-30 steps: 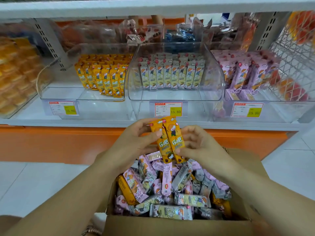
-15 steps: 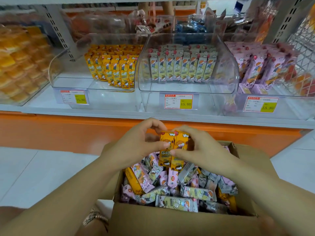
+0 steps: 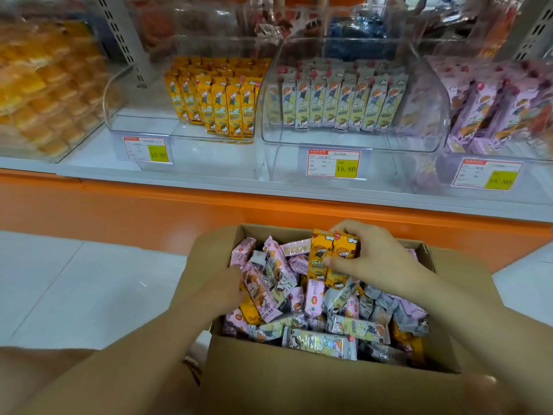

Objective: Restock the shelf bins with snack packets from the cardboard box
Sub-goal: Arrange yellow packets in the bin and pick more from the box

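Observation:
An open cardboard box (image 3: pixel 299 381) sits low in front of me, full of pink, grey-green and orange snack packets (image 3: pixel 317 307). My right hand (image 3: pixel 377 262) grips two orange packets (image 3: pixel 329 256) upright over the box's far side. My left hand (image 3: pixel 215 292) reaches into the box's left side, fingers among the pink packets; whether it holds one is hidden. On the shelf stand three clear bins: orange packets (image 3: pixel 218 100), grey-green packets (image 3: pixel 338 103) and pink packets (image 3: pixel 493 106).
Price tags (image 3: pixel 333 163) hang on the bin fronts. A clear bin of yellow cakes (image 3: pixel 45 94) stands at far left. An orange base panel (image 3: pixel 149 211) runs under the white shelf edge. White tiled floor (image 3: pixel 74 289) lies to the left of the box.
My left hand let go of the two orange packets and dropped into the box's left side. My right hand keeps the pair and has lowered over the box.

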Demonstrator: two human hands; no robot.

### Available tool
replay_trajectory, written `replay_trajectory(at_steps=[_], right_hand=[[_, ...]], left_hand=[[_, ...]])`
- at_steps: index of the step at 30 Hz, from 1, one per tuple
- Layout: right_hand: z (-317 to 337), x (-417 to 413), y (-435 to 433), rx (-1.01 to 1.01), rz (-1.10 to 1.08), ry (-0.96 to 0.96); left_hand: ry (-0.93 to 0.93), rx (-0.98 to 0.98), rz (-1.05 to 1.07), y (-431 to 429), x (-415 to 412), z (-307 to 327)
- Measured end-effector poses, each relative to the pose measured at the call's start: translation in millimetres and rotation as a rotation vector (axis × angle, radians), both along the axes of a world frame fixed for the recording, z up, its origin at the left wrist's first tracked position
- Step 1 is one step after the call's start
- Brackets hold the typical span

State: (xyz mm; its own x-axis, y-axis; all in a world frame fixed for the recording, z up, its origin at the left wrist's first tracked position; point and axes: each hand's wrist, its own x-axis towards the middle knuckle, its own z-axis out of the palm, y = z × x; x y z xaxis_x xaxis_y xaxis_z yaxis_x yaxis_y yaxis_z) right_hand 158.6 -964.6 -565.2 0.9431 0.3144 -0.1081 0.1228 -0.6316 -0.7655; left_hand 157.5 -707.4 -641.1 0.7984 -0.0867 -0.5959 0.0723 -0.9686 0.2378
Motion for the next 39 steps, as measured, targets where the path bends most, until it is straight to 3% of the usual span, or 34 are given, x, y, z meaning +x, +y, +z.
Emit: replay_trajectory(at_steps=[2, 7, 17, 21, 25, 27, 31, 39], right_hand=[[-0.6, -2.8, 2.1, -0.018, 0.028, 0.007], [-3.7, -6.1, 5.0, -0.027, 0.074, 0.03], [-6.0, -8.8, 9.0, -0.017, 0.106, 0.059], [-5.3, -8.4, 8.5, -0.019, 0.097, 0.059], [-0.4, -8.6, 7.7, 0.014, 0.083, 0.081], [4.8, -7.8, 7.5, 0.027, 0.076, 0.084], [18.2, -8.5, 7.0, 0.047, 0.067, 0.087], [44.0, -10.5, 8.3, 0.03, 0.116, 0.1]], left_hand=[[-0.031, -0.003, 0.092, -6.6, -2.5, -2.5], [0.13, -0.183, 0.247, -11.6, -5.8, -3.9], [-0.008, -0.572, 0.454, -22.0, -12.0, -11.7], [-0.1, -0.554, 0.472, -26.4, -9.1, -9.3], [-0.263, -0.528, 0.395, -29.5, -10.6, 11.6], [-0.388, -0.5, 0.258, -35.2, -15.1, 36.7], [-0.297, -0.614, 0.166, -45.7, -26.5, 80.7], [-0.313, -0.582, -0.063, -34.2, -14.8, 117.7]])
